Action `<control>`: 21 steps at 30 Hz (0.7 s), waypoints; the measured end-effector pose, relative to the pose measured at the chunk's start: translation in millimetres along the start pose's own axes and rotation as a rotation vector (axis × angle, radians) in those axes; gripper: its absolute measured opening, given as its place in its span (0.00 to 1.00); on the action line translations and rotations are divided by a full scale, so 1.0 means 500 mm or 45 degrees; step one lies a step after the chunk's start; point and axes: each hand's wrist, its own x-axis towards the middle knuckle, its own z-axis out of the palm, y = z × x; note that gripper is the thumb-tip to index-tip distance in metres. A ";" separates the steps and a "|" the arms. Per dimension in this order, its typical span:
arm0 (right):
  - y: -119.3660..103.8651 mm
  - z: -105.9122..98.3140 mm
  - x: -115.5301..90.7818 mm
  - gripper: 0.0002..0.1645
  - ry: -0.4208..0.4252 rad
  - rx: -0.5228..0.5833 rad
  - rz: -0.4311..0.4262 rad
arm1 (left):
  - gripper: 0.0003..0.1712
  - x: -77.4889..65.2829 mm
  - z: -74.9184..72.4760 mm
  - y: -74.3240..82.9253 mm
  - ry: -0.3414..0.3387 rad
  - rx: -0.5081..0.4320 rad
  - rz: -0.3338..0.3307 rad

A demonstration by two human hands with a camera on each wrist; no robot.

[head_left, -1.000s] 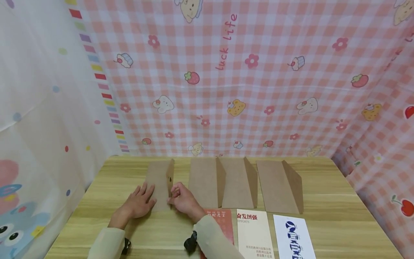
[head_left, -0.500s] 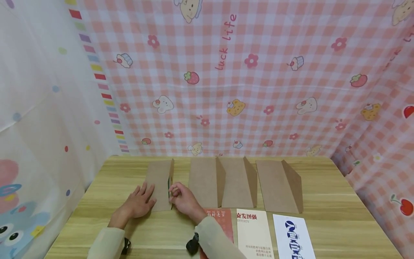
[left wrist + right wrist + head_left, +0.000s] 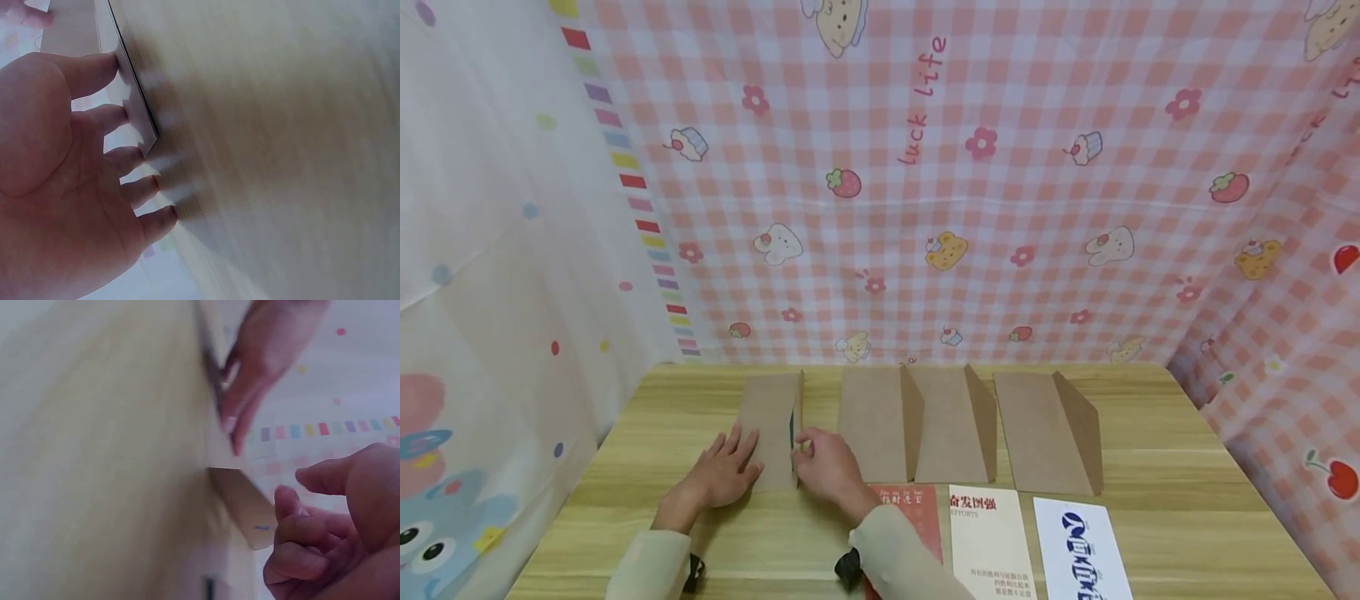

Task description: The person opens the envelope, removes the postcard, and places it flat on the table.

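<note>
A brown paper envelope (image 3: 772, 408) lies at the left of the table, its flap on the right side standing up. My left hand (image 3: 722, 472) rests on the envelope's left edge with fingers spread; the left wrist view shows its fingertips pressing down along that edge. At the envelope's mouth is my right hand (image 3: 830, 468), fingers curled, fingertips near the dark green edge of a card (image 3: 792, 423) showing inside. In the right wrist view the thumb stands apart from the curled fingers, close to the raised flap (image 3: 240, 506). Most of the card is hidden.
To the right lie several more brown envelopes (image 3: 872, 425) with raised flaps. In front of them are a red card (image 3: 917, 517) partly under the right sleeve, a cream card (image 3: 988, 533) and a white card (image 3: 1078, 542). A pink checked curtain (image 3: 925, 208) hangs behind the table.
The right hand's fingertips have shifted slightly at the envelope's mouth. A dark spot first seen by the flap is gone, and a dark green edge shows there. The left hand has stayed put.
</note>
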 end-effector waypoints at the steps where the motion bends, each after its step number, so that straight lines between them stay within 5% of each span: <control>1: -0.002 -0.003 0.001 0.14 -0.015 0.026 0.017 | 0.34 0.000 0.001 -0.001 0.001 -0.001 0.001; 14: -0.010 -0.023 0.008 0.13 -0.127 0.415 0.370 | 0.35 0.001 0.003 -0.002 0.000 0.007 -0.002; 21: -0.001 -0.015 0.021 0.27 -0.091 0.525 0.434 | 0.36 -0.001 0.003 -0.008 0.002 -0.021 0.003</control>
